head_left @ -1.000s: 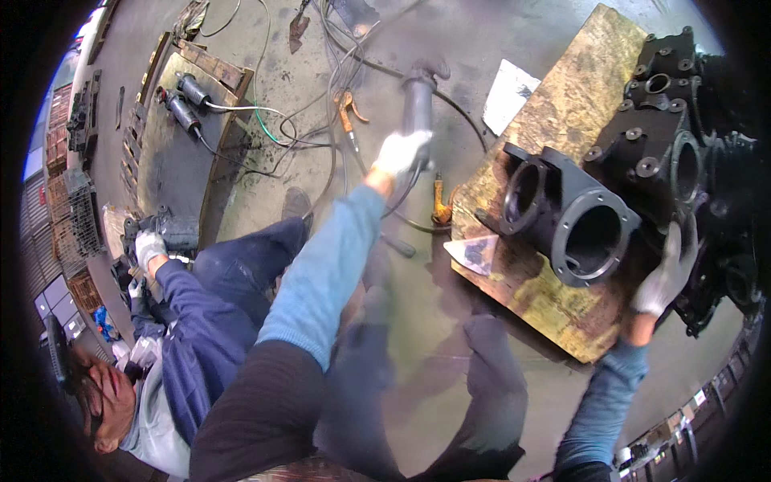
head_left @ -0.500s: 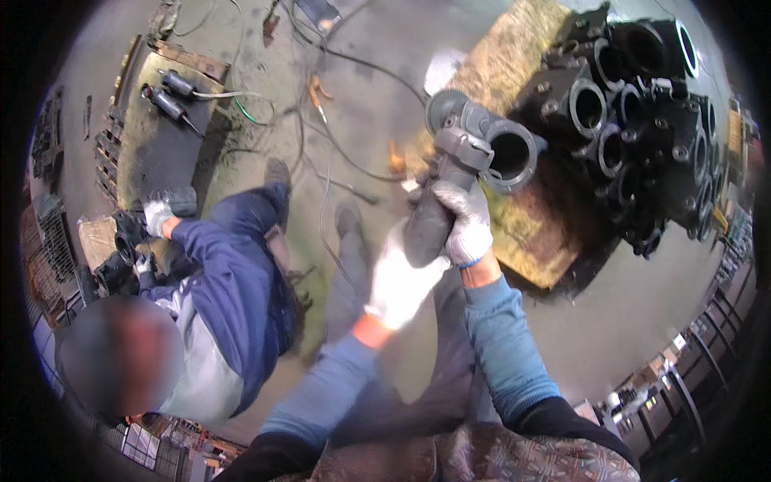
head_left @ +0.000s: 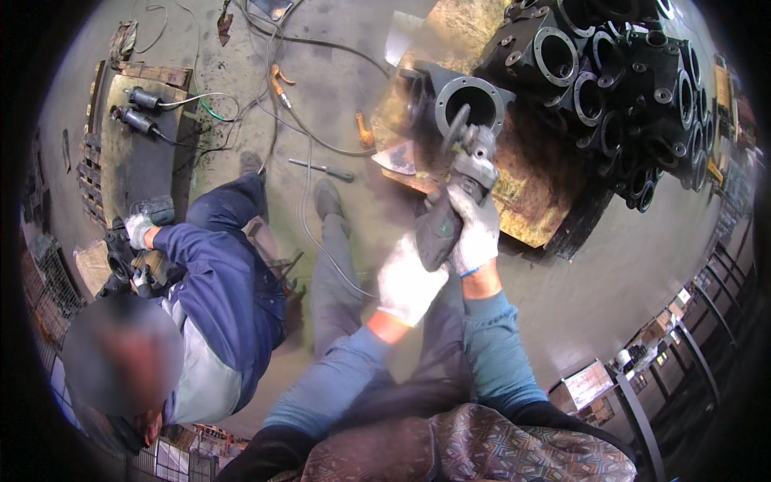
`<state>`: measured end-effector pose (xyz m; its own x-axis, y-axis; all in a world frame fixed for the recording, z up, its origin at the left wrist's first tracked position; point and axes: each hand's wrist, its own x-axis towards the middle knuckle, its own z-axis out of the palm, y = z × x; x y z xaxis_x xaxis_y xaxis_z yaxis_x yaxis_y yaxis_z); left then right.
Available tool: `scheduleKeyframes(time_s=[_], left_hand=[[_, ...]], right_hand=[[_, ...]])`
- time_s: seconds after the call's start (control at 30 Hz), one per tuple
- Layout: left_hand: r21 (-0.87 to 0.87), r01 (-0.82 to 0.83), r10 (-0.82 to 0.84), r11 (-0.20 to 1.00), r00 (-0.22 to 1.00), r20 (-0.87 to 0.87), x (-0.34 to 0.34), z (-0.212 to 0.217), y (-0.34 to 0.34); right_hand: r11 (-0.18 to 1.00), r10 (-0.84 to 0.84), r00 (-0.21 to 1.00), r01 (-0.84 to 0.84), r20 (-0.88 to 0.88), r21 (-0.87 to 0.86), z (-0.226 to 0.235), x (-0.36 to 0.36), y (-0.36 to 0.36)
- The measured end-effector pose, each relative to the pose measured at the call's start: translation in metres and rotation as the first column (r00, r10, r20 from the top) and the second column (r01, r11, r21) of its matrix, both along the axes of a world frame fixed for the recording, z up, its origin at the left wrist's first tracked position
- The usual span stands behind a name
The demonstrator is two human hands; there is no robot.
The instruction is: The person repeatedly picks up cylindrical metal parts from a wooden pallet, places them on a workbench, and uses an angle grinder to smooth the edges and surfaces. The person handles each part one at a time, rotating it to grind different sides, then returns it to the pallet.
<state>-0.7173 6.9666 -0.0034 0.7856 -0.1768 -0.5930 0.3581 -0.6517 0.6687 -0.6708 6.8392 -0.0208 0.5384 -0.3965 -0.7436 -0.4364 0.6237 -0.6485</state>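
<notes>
white work gloves cover both hands, and both are closed on the dark body of an angle grinder (head_left: 454, 193) held out over the floor: the left hand (head_left: 408, 281) wraps the rear of the handle, its fingers curled out of sight underneath, and the right hand (head_left: 475, 233) grips further forward, just behind the grey head. the grinder's disc (head_left: 456, 128) shows edge-on as a thin sliver in front of the round bore of a black flanged casting (head_left: 466, 100); whether disc and metal touch cannot be told. that casting sits on a worn wooden board (head_left: 530, 201), with a stack of similar black castings (head_left: 626, 80) behind it, bent by the lens and cut off at the rim. the grinder's cable (head_left: 309, 213) trails over the concrete floor (head_left: 337, 88) and vanishes behind the blue trouser legs. to the left a co-worker in a dark blue jacket (head_left: 229, 281) crouches over something dark, mostly hidden by gloved hands.
</notes>
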Motion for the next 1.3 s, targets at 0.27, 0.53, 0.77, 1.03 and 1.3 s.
scheduleKeyframes(time_s=[0.27,0.53,0.77,1.03,1.3], left_hand=[[-0.047,0.094,-0.098,0.994,0.990,-0.097,-0.035,-0.009,-0.025],[-0.116,0.116,-0.131,0.986,0.983,-0.127,-0.019,-0.028,-0.027],[-0.272,0.076,-0.170,0.959,0.924,-0.343,0.023,-0.048,0.000],[-0.135,-0.127,0.121,0.983,0.991,-0.056,0.058,-0.057,0.006],[-0.042,-0.199,0.185,0.979,0.958,-0.218,0.095,-0.098,0.008]], right_hand=[[0.973,-0.066,0.984,0.026,-0.168,-0.228,-0.036,-0.053,-0.033],[0.989,-0.105,0.993,0.099,-0.050,-0.107,-0.027,-0.027,-0.039],[0.973,0.206,0.978,-0.206,-0.011,-0.098,-0.009,0.014,-0.026],[0.797,0.373,0.909,-0.415,-0.185,-0.439,-0.056,0.085,0.024],[0.890,0.389,0.921,-0.382,-0.020,-0.250,-0.110,0.106,0.027]])
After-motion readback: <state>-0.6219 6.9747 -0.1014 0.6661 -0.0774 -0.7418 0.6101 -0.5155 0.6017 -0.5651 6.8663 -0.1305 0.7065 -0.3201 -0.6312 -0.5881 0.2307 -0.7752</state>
